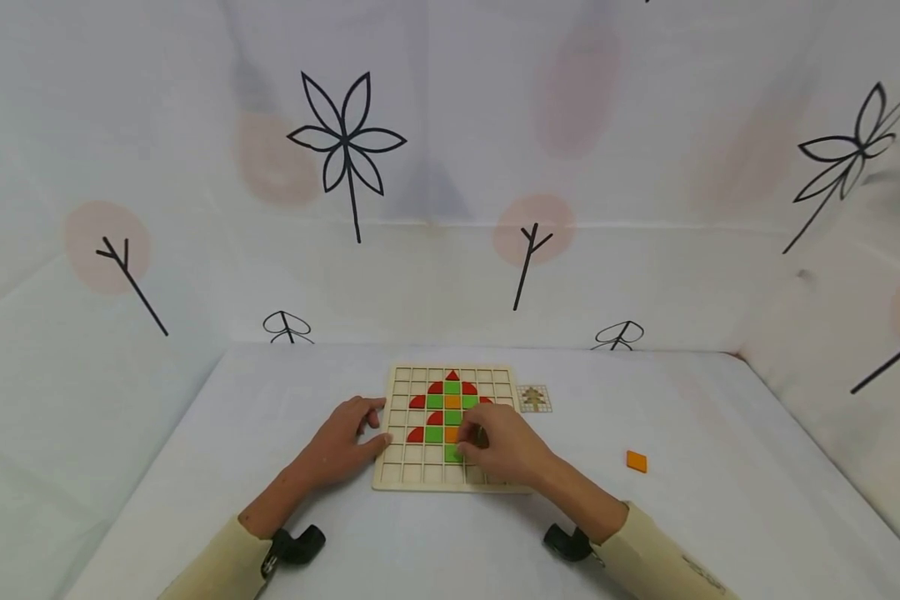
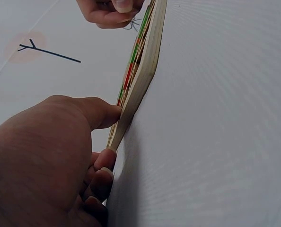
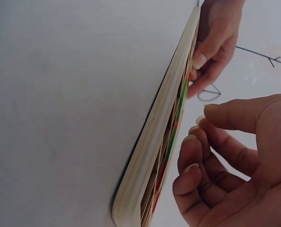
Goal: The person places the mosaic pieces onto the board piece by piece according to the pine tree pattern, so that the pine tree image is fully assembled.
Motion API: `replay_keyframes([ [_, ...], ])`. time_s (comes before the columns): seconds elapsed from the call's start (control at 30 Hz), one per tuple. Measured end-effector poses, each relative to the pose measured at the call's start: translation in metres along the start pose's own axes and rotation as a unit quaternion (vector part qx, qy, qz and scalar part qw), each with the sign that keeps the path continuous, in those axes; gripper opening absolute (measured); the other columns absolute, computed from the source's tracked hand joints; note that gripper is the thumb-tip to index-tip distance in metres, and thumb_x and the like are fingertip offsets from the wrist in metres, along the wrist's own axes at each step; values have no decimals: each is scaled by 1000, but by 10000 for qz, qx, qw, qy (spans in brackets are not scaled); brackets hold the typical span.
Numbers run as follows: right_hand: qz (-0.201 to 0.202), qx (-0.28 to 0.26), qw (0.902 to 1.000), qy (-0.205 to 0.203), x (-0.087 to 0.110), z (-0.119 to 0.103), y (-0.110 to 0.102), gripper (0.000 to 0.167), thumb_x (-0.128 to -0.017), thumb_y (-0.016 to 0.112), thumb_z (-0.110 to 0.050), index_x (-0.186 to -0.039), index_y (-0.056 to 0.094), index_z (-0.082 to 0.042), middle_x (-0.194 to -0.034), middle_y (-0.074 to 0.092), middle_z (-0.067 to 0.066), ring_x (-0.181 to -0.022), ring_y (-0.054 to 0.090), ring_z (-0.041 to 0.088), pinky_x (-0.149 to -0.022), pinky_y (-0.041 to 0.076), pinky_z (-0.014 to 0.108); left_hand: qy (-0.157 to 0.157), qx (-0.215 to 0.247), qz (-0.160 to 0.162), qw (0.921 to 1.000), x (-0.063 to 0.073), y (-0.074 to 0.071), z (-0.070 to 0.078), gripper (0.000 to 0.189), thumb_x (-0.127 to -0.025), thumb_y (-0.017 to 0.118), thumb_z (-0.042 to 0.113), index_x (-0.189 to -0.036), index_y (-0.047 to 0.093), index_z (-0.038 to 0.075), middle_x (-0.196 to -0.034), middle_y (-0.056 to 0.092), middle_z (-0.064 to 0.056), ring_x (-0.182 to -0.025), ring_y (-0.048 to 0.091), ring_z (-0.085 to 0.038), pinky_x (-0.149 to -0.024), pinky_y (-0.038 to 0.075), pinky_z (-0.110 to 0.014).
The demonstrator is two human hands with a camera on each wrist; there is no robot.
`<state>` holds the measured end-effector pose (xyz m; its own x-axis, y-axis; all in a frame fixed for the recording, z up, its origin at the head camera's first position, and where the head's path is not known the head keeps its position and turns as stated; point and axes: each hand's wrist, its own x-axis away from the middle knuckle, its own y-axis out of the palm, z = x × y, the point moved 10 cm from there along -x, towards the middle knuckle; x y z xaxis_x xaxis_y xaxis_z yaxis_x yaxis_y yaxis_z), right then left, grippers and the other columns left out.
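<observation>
A wooden grid board (image 1: 412, 475) lies on the table, with red, green and orange pieces set in a tree shape. My left hand (image 1: 342, 439) is at the board's left side; its thumb and fingers touch the edge, as the left wrist view also shows. Over the lower middle of the board is my right hand (image 1: 506, 442), fingertips beside a green square (image 1: 452, 453). In the right wrist view the right thumb and index fingertip (image 3: 210, 111) are close together, with no piece visible between them. The right hand hides some cells.
A small card (image 1: 534, 398) with a printed tree pattern lies against the board's right side. Farther right is a loose orange square piece (image 1: 637, 461). White cloth (image 1: 420, 283) with drawn plants hangs behind and beside the table.
</observation>
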<state>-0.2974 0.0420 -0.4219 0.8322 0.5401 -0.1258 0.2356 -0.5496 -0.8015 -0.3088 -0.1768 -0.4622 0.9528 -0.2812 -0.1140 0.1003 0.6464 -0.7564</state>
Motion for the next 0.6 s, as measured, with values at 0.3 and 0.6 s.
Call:
replay_keyframes([
  [0.3,162,-161,9997,-72,10,0,-11,11,-94,79,-8,-91,72,-17,-85,63,-12,-74,57,12,-68,51,26,-30,-21,-27,10000,0,1,-1,60,-100,75,26,-151,55,4,-104,55,7,-96,48,-13,-83,41,-32],
  [0.6,314,-121,9994,50,23,10,-25,13,-94,79,-8,-92,72,-19,-85,62,-13,-77,59,14,-67,51,25,-39,-53,-17,10000,-1,2,-3,59,-100,75,27,-151,55,5,-104,54,9,-96,48,-12,-82,41,-31],
])
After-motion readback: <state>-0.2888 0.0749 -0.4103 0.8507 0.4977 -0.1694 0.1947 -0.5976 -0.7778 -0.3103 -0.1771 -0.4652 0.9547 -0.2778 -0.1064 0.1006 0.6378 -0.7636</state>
